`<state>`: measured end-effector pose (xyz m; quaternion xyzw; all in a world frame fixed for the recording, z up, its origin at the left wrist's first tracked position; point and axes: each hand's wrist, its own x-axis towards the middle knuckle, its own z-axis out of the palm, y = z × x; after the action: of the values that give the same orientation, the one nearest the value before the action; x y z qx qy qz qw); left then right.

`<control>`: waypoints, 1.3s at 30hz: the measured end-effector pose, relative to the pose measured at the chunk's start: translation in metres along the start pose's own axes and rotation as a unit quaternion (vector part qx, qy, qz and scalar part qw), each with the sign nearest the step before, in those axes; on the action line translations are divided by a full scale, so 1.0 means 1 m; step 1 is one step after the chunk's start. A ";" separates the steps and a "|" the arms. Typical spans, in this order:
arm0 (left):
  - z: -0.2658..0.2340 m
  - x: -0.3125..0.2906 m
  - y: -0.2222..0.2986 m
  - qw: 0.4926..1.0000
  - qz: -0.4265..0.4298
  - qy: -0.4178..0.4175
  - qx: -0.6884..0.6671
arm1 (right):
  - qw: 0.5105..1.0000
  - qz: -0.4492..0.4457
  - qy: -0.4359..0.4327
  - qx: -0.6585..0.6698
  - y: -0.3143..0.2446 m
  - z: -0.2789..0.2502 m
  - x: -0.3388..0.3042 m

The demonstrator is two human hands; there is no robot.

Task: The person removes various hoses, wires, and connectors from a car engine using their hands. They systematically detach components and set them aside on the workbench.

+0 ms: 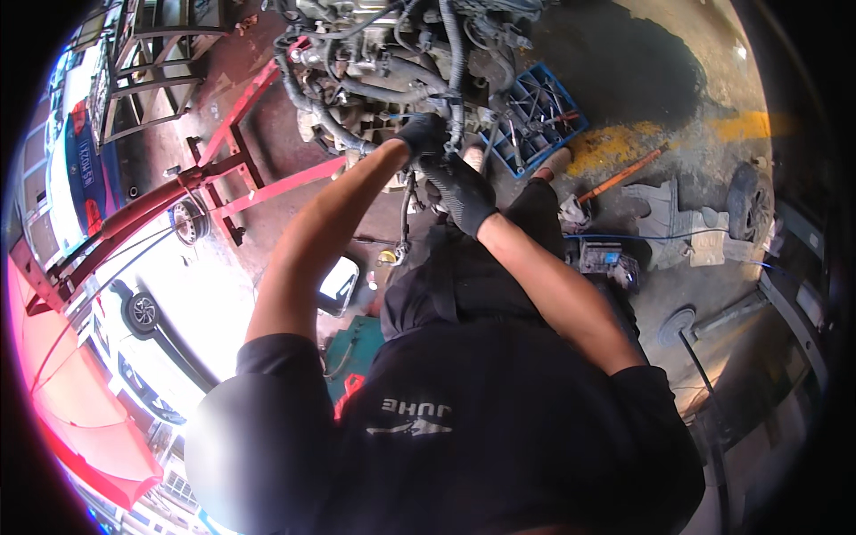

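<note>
A greasy engine (374, 89) with hoses and wiring stands in front of me at the top of the view. My left hand (423, 135), in a dark glove, is closed at the engine's near side. Just below and to its right, my right hand (464, 192) is also gloved, its fingers curled close to the left ones. What lies between the fingers is hidden by the dark gloves. A corrugated hose (453, 67) runs down the engine to just above my hands. Beside them hangs a thin wiring harness (407, 209) with connectors.
A red metal hoist frame (236, 165) stands left of the engine. To the right lies a blue tray (560, 85) of tools, then an orange-handled tool (629, 169). A white-lit tray (339, 283) and a green box (355, 346) are near my left side. Car parts (704, 234) lie at right.
</note>
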<state>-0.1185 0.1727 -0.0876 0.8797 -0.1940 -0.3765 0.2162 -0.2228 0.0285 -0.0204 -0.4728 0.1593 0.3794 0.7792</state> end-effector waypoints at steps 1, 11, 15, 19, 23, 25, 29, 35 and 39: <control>0.001 0.003 0.002 0.998 -0.013 -0.011 -0.057 | 0.992 0.048 0.021 0.110 0.001 0.002 0.001; -0.057 -0.010 0.015 0.974 0.187 -0.080 0.100 | 0.964 -0.116 0.160 -0.177 0.063 -0.025 0.050; -0.105 -0.093 -0.060 0.998 0.045 0.025 -0.043 | 0.991 0.045 0.092 0.085 0.017 -0.015 0.039; -0.128 -0.136 -0.071 0.847 -0.300 0.432 0.078 | 0.995 -0.013 0.085 0.052 0.017 0.014 0.043; -0.110 -0.096 -0.189 0.865 -0.340 0.265 -0.258 | 0.997 0.051 0.034 0.042 -0.009 0.029 0.034; -0.113 -0.084 -0.189 0.820 -0.350 0.320 -0.322 | 0.995 -0.076 0.020 -0.060 -0.002 0.035 0.040; -0.134 -0.099 -0.159 0.681 -0.387 0.477 -0.398 | 0.994 -0.072 0.016 -0.084 -0.002 0.041 0.046; -0.060 -0.146 -0.145 0.717 -0.313 0.547 -0.298 | 0.960 -0.108 0.216 -0.142 0.024 -0.001 0.056; -0.057 -0.138 -0.208 0.883 -0.086 0.417 0.199 | 0.994 -0.079 0.018 -0.067 0.009 -0.022 0.040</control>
<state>-0.1275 0.4282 -0.0816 0.9932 -0.0801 0.0545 0.0637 -0.2006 0.0293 -0.0608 -0.5419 0.1096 0.3178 0.7703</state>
